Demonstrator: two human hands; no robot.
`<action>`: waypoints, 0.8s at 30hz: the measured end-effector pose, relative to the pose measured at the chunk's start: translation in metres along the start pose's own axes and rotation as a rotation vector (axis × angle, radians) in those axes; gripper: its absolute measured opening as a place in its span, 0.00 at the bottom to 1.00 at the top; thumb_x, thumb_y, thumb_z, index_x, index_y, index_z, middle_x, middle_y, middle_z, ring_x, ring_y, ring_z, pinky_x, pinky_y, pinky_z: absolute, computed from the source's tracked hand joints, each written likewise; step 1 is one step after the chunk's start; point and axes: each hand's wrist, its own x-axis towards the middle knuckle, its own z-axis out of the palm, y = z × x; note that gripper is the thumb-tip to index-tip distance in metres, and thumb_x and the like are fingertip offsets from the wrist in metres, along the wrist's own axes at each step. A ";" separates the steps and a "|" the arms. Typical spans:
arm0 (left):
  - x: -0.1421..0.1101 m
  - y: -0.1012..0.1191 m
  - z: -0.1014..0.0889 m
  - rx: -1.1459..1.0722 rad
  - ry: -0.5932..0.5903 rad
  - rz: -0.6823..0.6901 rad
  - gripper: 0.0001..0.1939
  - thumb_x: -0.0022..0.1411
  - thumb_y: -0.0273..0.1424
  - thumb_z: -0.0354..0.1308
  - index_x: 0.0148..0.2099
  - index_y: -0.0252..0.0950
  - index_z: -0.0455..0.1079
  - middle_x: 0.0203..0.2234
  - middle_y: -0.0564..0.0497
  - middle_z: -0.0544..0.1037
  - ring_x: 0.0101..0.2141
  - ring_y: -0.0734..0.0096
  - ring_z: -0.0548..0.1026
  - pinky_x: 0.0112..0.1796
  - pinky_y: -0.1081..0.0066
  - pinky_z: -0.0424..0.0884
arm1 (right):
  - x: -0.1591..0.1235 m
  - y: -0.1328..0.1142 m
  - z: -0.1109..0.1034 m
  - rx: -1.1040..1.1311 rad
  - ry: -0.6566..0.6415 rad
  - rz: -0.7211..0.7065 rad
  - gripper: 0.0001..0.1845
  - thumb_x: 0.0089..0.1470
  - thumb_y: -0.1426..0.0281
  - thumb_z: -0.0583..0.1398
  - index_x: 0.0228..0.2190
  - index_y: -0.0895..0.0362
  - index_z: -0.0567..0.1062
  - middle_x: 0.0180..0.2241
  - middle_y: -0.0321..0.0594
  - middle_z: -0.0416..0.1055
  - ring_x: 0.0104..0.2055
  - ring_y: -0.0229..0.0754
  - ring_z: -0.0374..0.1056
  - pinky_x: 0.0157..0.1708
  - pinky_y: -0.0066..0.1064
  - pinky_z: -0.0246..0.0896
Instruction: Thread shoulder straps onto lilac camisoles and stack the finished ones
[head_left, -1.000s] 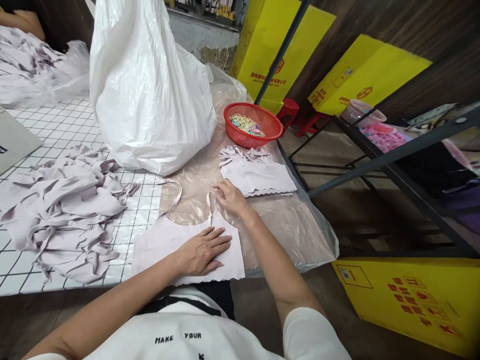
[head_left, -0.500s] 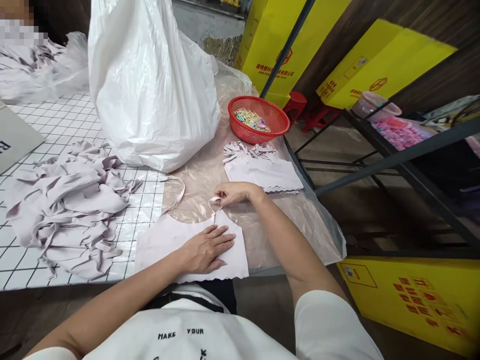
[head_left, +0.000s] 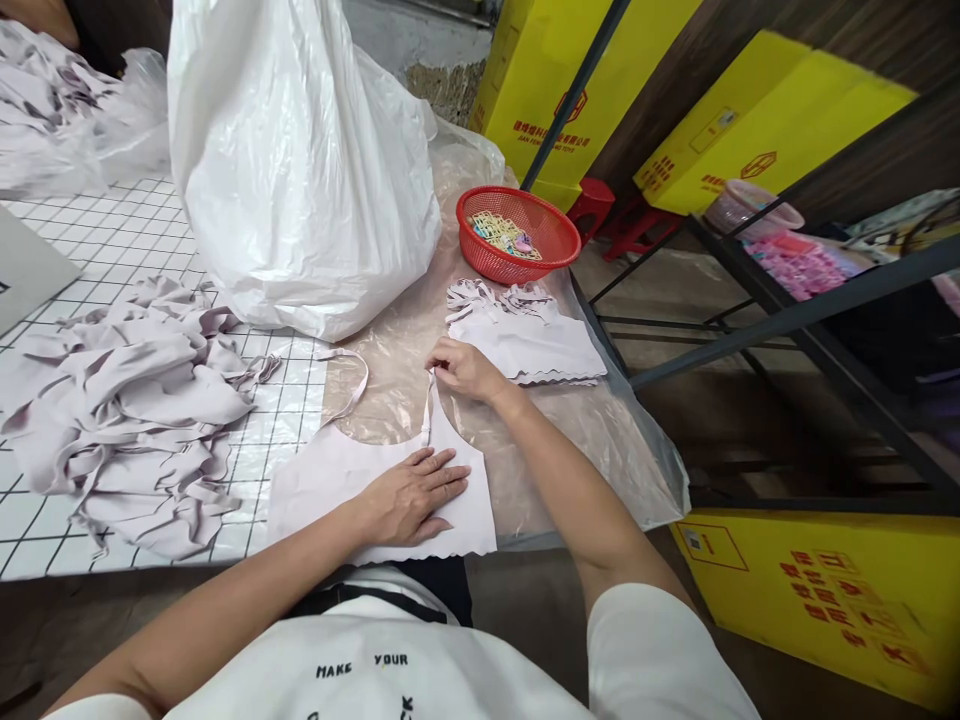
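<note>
A pale lilac strappy top (head_left: 330, 490) lies flat at the table's near edge on a clear plastic sheet (head_left: 570, 440). My left hand (head_left: 412, 492) rests on it with fingers stretched flat. My right hand (head_left: 463, 367) pinches the top's right strap (head_left: 429, 410) and holds it pulled straight away from me. The left strap (head_left: 346, 385) curls loose on the sheet. Just beyond my right hand sits a neat stack of folded tops (head_left: 529, 340).
A heap of crumpled lilac tops (head_left: 127, 400) lies on the white grid table (head_left: 105, 250) at left. A big white plastic bag (head_left: 300, 170) stands behind. A red basket (head_left: 517, 235) of small clips sits far right. Yellow boxes (head_left: 825, 590) and a dark metal rack (head_left: 787, 310) stand right.
My right hand has taken the looped right strap and drawn it out straight, away from me. My left hand has stayed flat on the top.
</note>
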 end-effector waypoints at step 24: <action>0.004 0.004 -0.001 0.055 0.007 0.031 0.28 0.69 0.42 0.50 0.66 0.34 0.62 0.66 0.43 0.62 0.68 0.50 0.53 0.65 0.52 0.50 | -0.009 0.003 0.015 -0.122 0.150 0.357 0.13 0.56 0.79 0.54 0.38 0.60 0.77 0.35 0.44 0.75 0.36 0.42 0.71 0.41 0.34 0.65</action>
